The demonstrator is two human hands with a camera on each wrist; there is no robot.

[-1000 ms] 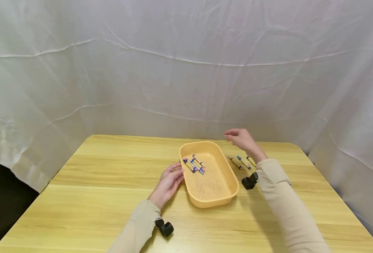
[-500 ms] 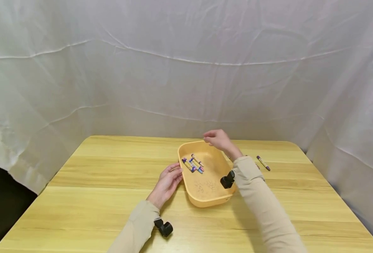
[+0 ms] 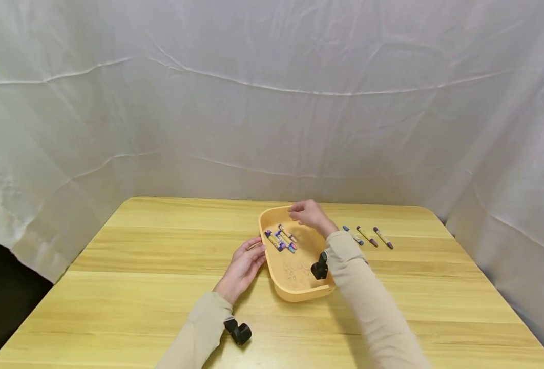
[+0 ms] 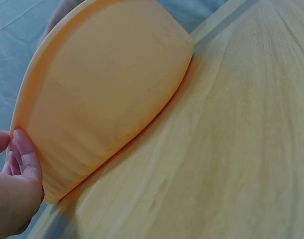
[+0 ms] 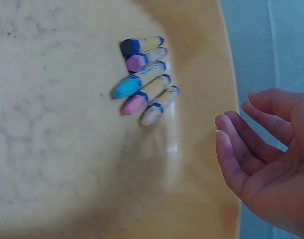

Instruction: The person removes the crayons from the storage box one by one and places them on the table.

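Observation:
An orange plastic tray [image 3: 299, 293] sits mid-table with several paper-wrapped crayons [image 3: 281, 239] lying side by side near its far left. My left hand [image 3: 243, 265] rests with straight fingers against the tray's left wall [image 4: 102, 99]; the left hand [image 4: 17, 179] touches the rim in the left wrist view. My right hand [image 3: 306, 214] hovers over the tray's far end, just beyond the crayons. In the right wrist view that right hand [image 5: 261, 164] is empty, fingers loosely curved, to the right of the crayons [image 5: 144, 74] on the tray floor [image 5: 67, 149].
Three more crayons [image 3: 368, 236] lie in a row on the wooden table [image 3: 138, 287] to the right of the tray. White cloth [image 3: 272, 102] hangs behind and around the table. The table's right edge is close to that cloth.
My right hand has moved left, from above the loose crayons on the table to over the tray's far end. The left hand has stayed against the tray.

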